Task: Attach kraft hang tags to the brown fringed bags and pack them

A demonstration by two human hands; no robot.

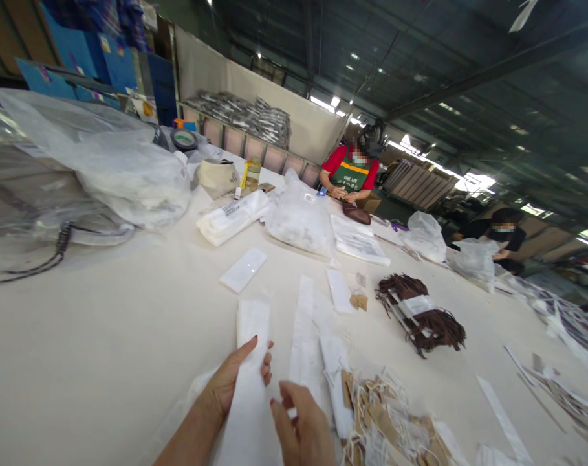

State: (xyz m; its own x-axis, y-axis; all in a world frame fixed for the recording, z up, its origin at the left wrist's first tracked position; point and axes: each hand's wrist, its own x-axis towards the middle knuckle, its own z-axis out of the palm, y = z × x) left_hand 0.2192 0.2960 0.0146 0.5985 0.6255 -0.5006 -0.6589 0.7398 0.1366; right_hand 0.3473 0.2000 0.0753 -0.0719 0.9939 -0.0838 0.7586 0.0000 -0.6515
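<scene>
A long white strip (252, 382), flat and smooth with what looks like a clear film edge at its top, is gripped in my left hand (240, 372). The thumb lies across its front and the fingertips come round its right edge. Just right of it is my right hand (303, 424), fingers half curled, thumb and forefinger apart with nothing visible between them. Further right lie another long white strip (302, 336) and a pile of brown tags with white strings (385, 421). A small white packet (244, 270) rests beyond my left hand.
A bundle of dark brown cords (422, 314) lies right. Clear plastic bags (298, 217), a white packet stack (233, 217) and a tape roll (184, 139) stand at the back. A large plastic bag (129, 168) fills the left. A co-worker (352, 171) handles something brown across the table.
</scene>
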